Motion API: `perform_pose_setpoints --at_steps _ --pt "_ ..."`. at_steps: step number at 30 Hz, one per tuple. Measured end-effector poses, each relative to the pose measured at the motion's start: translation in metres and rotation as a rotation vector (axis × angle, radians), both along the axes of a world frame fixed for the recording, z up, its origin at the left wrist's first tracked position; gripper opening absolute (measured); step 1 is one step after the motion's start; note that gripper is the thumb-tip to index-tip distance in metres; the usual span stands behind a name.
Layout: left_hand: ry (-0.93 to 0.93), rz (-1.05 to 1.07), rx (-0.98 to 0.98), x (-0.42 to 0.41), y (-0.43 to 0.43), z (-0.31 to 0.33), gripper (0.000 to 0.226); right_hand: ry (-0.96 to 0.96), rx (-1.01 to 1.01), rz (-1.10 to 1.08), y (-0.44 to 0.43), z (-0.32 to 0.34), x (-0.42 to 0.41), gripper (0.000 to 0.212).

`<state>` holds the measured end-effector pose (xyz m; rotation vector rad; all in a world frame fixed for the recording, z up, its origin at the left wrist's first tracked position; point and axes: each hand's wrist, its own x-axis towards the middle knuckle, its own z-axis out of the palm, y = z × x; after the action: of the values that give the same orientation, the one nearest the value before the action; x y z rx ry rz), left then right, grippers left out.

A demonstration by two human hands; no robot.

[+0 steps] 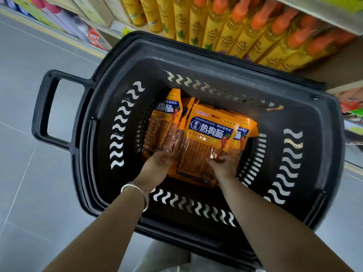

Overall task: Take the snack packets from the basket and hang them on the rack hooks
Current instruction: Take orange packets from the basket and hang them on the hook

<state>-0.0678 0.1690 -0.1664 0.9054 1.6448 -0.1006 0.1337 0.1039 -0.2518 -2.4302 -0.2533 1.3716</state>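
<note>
The job looks barely begun: the snack packets lie piled mid-floor in the basket, no rack in view, the left grip and right grip pinching the topmost packets' near edges, none lifted yet.

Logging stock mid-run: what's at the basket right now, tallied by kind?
Black basket: 1
Orange snack packets: 4 distinguishable; more may be stacked beneath
Hands: 2, left hand and right hand, each gripping packets
Silver bracelet: 1
Total: 8 counted
</note>
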Motion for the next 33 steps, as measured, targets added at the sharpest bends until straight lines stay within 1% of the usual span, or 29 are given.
perform_pose_setpoints --at_steps 2,3,5,7,9,10,12,14,15,17,18,19,20,21,22,24,28,29,31,33 --pt "0.016 0.001 0.003 -0.002 0.001 0.0 0.013 0.067 0.031 -0.023 0.0 0.005 0.006 0.035" --pt "0.022 -0.001 0.002 -0.003 0.001 0.0 0.015 0.119 0.044 -0.03 0.0 0.009 0.01 0.037" --pt "0.027 -0.011 -0.003 -0.003 0.002 0.003 0.022 0.227 0.072 -0.056 -0.002 0.023 0.02 0.053" --pt "0.026 -0.015 -0.009 -0.003 0.003 0.007 0.03 0.289 0.102 -0.064 -0.003 0.04 0.03 0.066" --pt "0.019 -0.008 -0.011 -0.001 0.006 0.009 0.036 0.378 0.133 -0.065 -0.003 0.058 0.037 0.074" --pt "0.013 -0.001 -0.016 0.001 0.007 0.011 0.038 0.444 0.168 -0.084 -0.003 0.065 0.039 0.071" --pt "-0.024 0.021 -0.03 0.007 0.01 0.016 0.049 0.567 0.24 -0.107 -0.002 0.079 0.04 0.057" --pt "-0.091 0.085 -0.06 0.016 0.013 0.022 0.06 0.644 0.27 -0.051 0.001 0.09 0.034 0.047" --pt "-0.128 0.135 -0.091 0.019 0.015 0.025 0.058 0.673 0.267 -0.011 0.002 0.094 0.03 0.047" --pt "-0.187 0.247 -0.166 0.024 0.019 0.027 0.043 0.706 0.229 0.071 0.005 0.092 0.02 0.052" --pt "-0.196 0.283 -0.171 0.025 0.02 0.026 0.036 0.701 0.2 0.101 0.006 0.089 0.017 0.052" --pt "-0.19 0.306 -0.153 0.026 0.02 0.025 0.03 0.682 0.177 0.111 0.008 0.085 0.016 0.045" --pt "-0.174 0.324 -0.118 0.026 0.02 0.023 0.026 0.629 0.175 0.1 0.009 0.08 0.017 0.033" --pt "-0.153 0.339 -0.079 0.026 0.02 0.022 0.023 0.534 0.173 0.061 0.009 0.074 0.02 0.022" --pt "-0.123 0.349 -0.049 0.026 0.02 0.02 0.02 0.413 0.153 -0.003 0.008 0.065 0.025 0.019" --pt "-0.045 0.352 -0.021 0.024 0.02 0.017 0.02 0.216 0.073 -0.126 0.002 0.045 0.037 0.025" --pt "0.04 0.336 0.008 0.017 0.022 0.007 0.019 0.065 -0.044 -0.106 -0.003 0.013 0.056 0.041" --pt "0.047 0.328 0.008 0.015 0.023 0.005 0.018 0.054 -0.045 -0.096 -0.001 0.006 0.058 0.043" --pt "0.054 0.33 0.009 0.012 0.023 0.0 0.018 0.088 -0.011 -0.116 0.005 -0.006 0.059 0.046" --pt "0.069 0.317 0.02 0.011 0.022 -0.003 0.02 0.104 -0.005 -0.118 0.007 -0.015 0.054 0.056"
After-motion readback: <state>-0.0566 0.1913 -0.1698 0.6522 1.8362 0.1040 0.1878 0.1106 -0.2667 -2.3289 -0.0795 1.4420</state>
